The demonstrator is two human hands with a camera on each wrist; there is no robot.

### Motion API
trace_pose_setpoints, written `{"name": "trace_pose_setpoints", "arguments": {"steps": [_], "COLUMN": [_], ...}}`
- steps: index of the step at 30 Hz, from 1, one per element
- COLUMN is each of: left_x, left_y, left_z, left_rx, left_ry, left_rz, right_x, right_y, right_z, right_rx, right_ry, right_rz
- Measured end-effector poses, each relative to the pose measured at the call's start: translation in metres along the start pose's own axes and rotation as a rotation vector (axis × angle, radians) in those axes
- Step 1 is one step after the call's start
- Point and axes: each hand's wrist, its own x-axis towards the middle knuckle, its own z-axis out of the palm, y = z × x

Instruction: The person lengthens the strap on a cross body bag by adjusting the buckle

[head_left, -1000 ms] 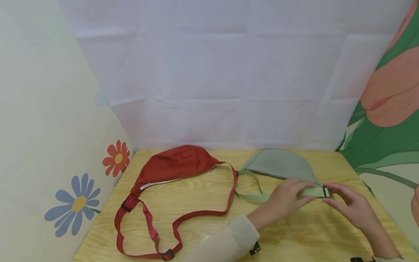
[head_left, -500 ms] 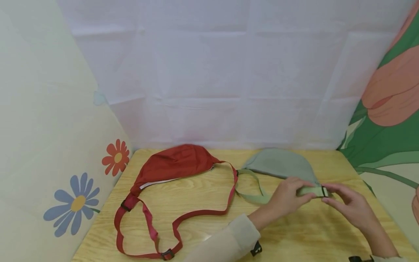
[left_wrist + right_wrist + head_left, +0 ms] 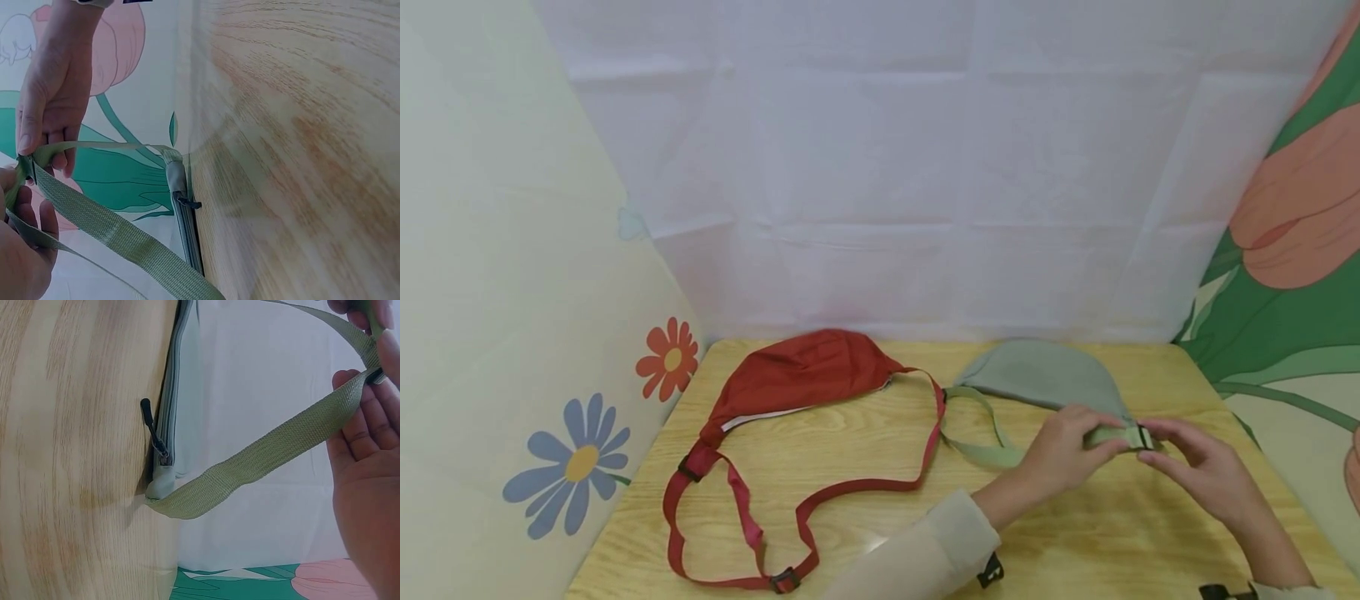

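Here we are at the black slider (image 3: pixel 1144 437) — the left hand (image 3: pixel 1056 450) pinches the green strap (image 3: pixel 281 440) beside it, while the right hand (image 3: pixel 1206 467) grips the slider itself, thumb against fingers, seemingly so neither part slips. They hold it raised off the desk (image 3: pixel 865 450), probably for finger room, its grey-green bag (image 3: pixel 1041 375) lying just behind.
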Motion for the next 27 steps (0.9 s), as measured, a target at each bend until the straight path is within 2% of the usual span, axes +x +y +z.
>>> {"name": "trace_pose_setpoints", "arguments": {"steps": [4, 12, 20, 27], "left_x": [-0.0007, -0.0019, -0.0023, -0.0019], "left_y": [0.0008, 0.0020, 0.0028, 0.0040], "left_z": [0.0013, 0.0014, 0.0008, 0.0021], "left_rx": [-0.010, -0.039, -0.013, -0.029], "left_ry": [0.008, -0.006, -0.002, 0.006], "left_rz": [0.012, -0.033, -0.001, -0.033], "right_x": [-0.0008, -0.0021, 0.0018, 0.0037], "right_y": [-0.0005, 0.0002, -0.0033, -0.0047], "right_z": [-0.0001, -0.0012, 0.0015, 0.0020], "right_rx": [-0.003, -0.080, -0.022, -0.006], "right_ry": [-0.014, -0.034, -0.017, -0.010], "right_rz": [0.007, 0.069, 0.003, -0.009]}}
